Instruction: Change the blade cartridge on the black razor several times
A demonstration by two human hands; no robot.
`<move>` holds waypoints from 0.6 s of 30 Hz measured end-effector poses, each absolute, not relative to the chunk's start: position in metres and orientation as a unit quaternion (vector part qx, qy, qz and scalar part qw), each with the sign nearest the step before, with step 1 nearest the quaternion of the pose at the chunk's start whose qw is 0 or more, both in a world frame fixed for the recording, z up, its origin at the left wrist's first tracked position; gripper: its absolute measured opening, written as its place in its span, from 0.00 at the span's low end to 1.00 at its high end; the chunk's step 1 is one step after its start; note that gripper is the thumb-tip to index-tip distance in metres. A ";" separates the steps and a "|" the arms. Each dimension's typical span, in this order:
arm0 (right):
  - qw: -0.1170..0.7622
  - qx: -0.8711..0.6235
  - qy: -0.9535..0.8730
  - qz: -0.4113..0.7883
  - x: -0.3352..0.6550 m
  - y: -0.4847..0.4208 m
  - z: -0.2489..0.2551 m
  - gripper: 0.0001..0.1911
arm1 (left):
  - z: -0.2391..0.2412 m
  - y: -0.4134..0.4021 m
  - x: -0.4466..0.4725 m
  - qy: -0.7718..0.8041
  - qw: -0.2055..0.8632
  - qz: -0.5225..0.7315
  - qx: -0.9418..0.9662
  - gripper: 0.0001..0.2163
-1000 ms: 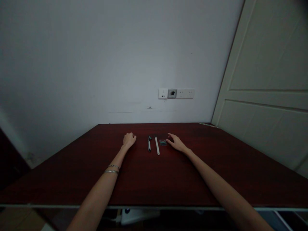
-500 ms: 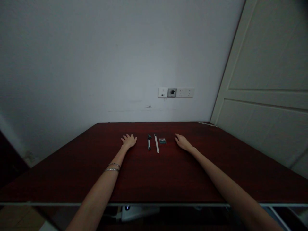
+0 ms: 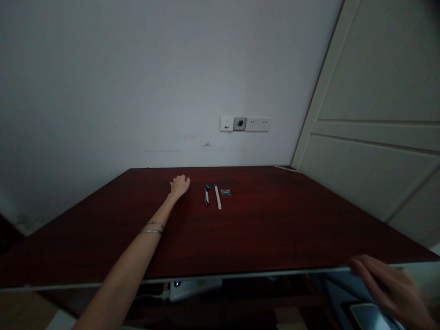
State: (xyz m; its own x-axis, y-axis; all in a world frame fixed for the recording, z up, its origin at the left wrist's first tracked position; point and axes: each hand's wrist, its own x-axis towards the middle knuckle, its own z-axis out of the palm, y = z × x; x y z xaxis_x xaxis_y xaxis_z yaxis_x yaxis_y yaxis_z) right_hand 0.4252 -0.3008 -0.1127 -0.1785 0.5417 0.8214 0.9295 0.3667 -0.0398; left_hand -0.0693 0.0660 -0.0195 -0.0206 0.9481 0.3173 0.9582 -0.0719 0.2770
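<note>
Your left hand (image 3: 179, 185) rests palm down on the far part of the dark red tabletop (image 3: 268, 229), its fingers loosely bent and a little apart, with nothing visible in its grasp; your right hand (image 3: 392, 284) is at the lower right by the table's front edge, blurred, its fingers seemingly close together, and you cannot tell from this view whether it pinches anything. Two silvery bracelets (image 3: 152, 231) circle your left wrist. Just right of your left hand, and apart from it, lies a slim tool (image 3: 206, 196) with a pale handle and a dark head (much like a razor), then a flat pale strip (image 3: 217, 198) with a dark far tip, then a small clear packet (image 3: 226, 193) with greenish contents, all three side by side without touching. Below your right hand, lower than the tabletop, is a dark-rimmed object (image 3: 369, 316) resembling a phone, and a white box (image 3: 195, 289) sits under the front edge. Beyond the table, a row of sockets (image 3: 257, 124) is set in the pale wall (image 3: 172, 82), with a panelled door (image 3: 381, 91) to your right
</note>
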 end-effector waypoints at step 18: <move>0.218 -0.648 -0.725 -0.088 0.477 -0.334 -0.226 0.15 | -0.002 0.051 -0.048 -0.627 0.021 -0.284 -0.725 0.16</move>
State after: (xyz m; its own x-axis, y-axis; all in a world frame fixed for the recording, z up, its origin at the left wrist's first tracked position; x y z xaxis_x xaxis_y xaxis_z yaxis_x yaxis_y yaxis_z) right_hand 0.4769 -0.3339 -0.2259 -0.0662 0.9007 0.4294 0.9771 0.1457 -0.1551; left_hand -0.0477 0.0507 -0.0025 0.0515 0.8975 0.4379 0.9211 -0.2121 0.3265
